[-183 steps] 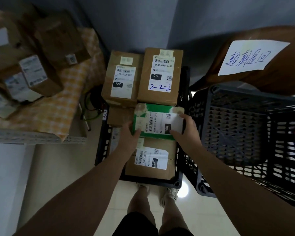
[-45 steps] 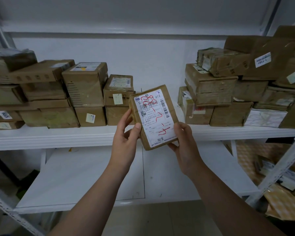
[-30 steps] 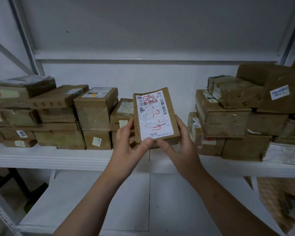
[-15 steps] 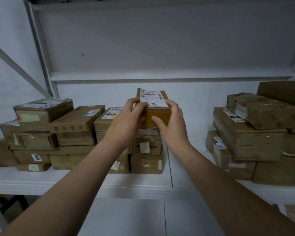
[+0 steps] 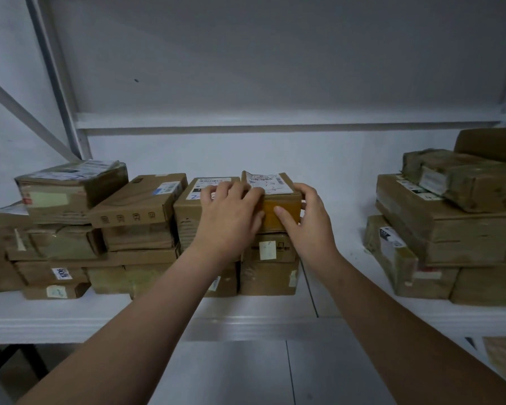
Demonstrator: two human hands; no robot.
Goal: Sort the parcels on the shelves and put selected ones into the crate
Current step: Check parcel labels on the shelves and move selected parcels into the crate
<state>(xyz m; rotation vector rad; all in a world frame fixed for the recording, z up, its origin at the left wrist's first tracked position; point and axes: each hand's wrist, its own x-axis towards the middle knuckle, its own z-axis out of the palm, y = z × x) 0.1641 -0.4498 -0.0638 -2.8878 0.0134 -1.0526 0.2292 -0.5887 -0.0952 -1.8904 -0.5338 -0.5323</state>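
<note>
Lowered since a moment ago, the labelled parcel point(image 5: 275, 190) sits atop the stack at the shelf's point(image 5: 70, 317) middle; left hand point(image 5: 228, 220) and right hand point(image 5: 307, 226) both clasp its sides.

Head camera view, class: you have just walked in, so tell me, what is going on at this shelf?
A person is sorting parcels on a white shelf. The left hand and right hand both hold a small brown parcel with a white label, at the top of the middle stack. Other taped boxes are piled to either side. No crate is in view.
</note>
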